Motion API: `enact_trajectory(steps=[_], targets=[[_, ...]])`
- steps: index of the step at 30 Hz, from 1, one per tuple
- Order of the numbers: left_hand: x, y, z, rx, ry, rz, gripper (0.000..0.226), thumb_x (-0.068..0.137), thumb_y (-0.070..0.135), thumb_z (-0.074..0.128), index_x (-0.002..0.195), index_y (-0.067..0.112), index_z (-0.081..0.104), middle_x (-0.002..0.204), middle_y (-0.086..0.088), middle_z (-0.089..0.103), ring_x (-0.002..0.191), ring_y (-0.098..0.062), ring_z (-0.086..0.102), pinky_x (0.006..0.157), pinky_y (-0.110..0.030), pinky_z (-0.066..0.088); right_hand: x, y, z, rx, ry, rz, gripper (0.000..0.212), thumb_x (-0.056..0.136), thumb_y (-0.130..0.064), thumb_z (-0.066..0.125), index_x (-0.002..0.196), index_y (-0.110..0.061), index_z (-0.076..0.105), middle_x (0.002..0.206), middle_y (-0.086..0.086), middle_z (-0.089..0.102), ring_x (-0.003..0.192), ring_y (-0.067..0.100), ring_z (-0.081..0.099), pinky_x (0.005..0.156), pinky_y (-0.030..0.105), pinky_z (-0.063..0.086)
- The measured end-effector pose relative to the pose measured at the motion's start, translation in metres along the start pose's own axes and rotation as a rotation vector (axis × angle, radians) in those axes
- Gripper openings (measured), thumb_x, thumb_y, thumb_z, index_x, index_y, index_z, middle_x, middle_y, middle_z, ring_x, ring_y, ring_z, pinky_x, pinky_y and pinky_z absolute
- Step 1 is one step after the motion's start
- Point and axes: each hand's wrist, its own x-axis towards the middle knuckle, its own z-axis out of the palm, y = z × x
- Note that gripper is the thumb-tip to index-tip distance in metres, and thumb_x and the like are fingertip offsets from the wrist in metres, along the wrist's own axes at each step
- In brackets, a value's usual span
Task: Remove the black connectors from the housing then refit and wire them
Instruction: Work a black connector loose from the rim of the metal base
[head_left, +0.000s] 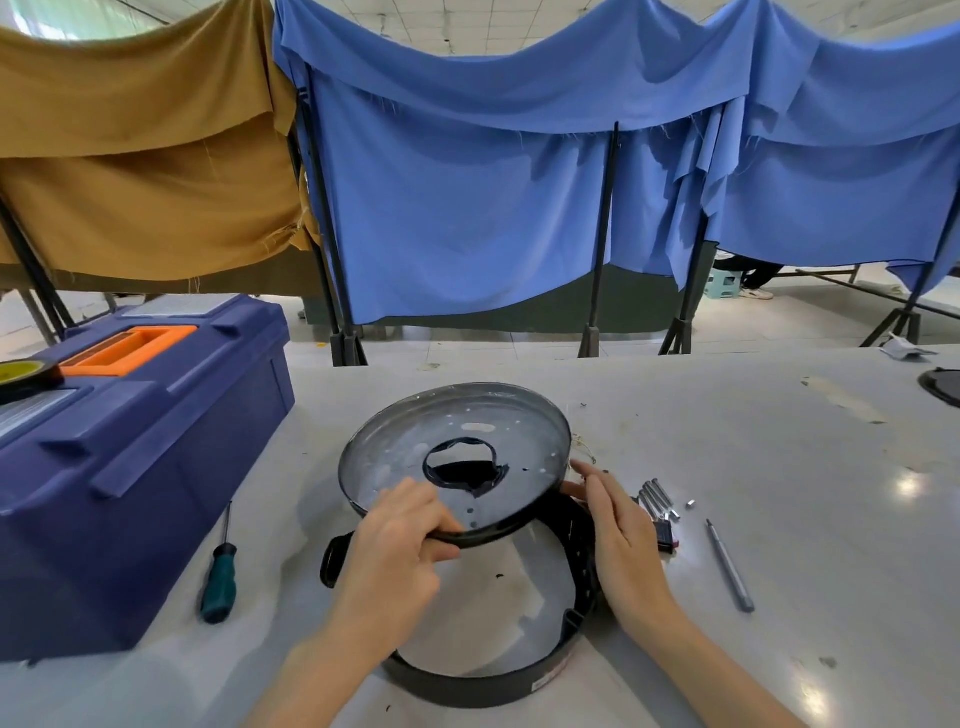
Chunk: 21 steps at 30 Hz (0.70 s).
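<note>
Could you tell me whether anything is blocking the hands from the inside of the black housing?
Yes: the round grey metal plate with a central hole lies tilted over the black ring-shaped housing, its near rim held by the left hand.

We note only arms in view. Left grip (400, 540): bare hand, slender fingers. Right grip (621, 530): bare hand, long slim fingers, rounded knuckles. Left forearm (317, 665), right forearm (696, 654): bare, smooth, uncovered to frame edge.
</note>
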Motion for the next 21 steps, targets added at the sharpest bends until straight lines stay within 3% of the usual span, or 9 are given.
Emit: enact_trajectory(steps=[5, 12, 16, 19, 21], targets=[[-0.009, 0.002, 0.010, -0.018, -0.027, 0.019, 0.036, 0.056, -0.025, 0.072, 0.062, 0.008, 0.059, 0.067, 0.023, 0.037, 0.069, 0.004, 0.036, 0.062, -0.012, 0.033, -0.001, -0.001, 0.001, 0.062, 0.015, -0.028, 0.042, 0.099, -0.050, 0.030, 0.126, -0.036, 0.059, 0.116, -0.018, 0.067, 0.114, 0.002, 0.059, 0.102, 0.037, 0.045], [-0.016, 0.003, 0.004, -0.026, 0.003, 0.100, 0.021, 0.066, -0.007, 0.072, 0.067, 0.012, 0.064, 0.068, 0.020, 0.036, 0.068, 0.003, 0.034, 0.061, -0.020, 0.032, -0.002, -0.004, 0.001, 0.080, -0.006, -0.032, 0.044, 0.092, -0.061, 0.036, 0.118, -0.037, 0.063, 0.114, -0.020, 0.067, 0.112, -0.001, 0.059, 0.096, 0.026, 0.043], [-0.024, 0.005, 0.003, -0.019, 0.059, 0.165, 0.013, 0.068, 0.000, 0.071, 0.073, 0.012, 0.069, 0.069, 0.011, 0.043, 0.067, -0.004, 0.038, 0.060, -0.029, 0.036, -0.001, -0.003, 0.001, 0.073, 0.003, -0.024, 0.038, 0.096, -0.054, 0.036, 0.112, -0.035, 0.065, 0.108, -0.015, 0.069, 0.107, 0.001, 0.061, 0.091, 0.026, 0.044], [-0.028, 0.011, 0.005, -0.012, 0.098, 0.205, 0.002, 0.077, 0.014, 0.072, 0.075, 0.013, 0.071, 0.069, 0.008, 0.047, 0.067, -0.005, 0.041, 0.058, -0.026, 0.038, 0.000, -0.002, 0.002, 0.042, 0.016, 0.006, 0.028, 0.101, -0.044, 0.038, 0.102, -0.037, 0.066, 0.102, -0.016, 0.068, 0.099, 0.000, 0.060, 0.085, 0.025, 0.044], [-0.031, 0.018, 0.008, -0.011, 0.100, 0.220, 0.013, 0.082, 0.023, 0.067, 0.074, 0.013, 0.070, 0.069, 0.008, 0.048, 0.065, -0.007, 0.043, 0.051, -0.026, 0.040, 0.002, -0.001, 0.004, 0.002, 0.028, 0.019, 0.024, 0.101, -0.038, 0.041, 0.100, -0.034, 0.064, 0.097, -0.018, 0.067, 0.094, -0.002, 0.060, 0.081, 0.024, 0.042]])
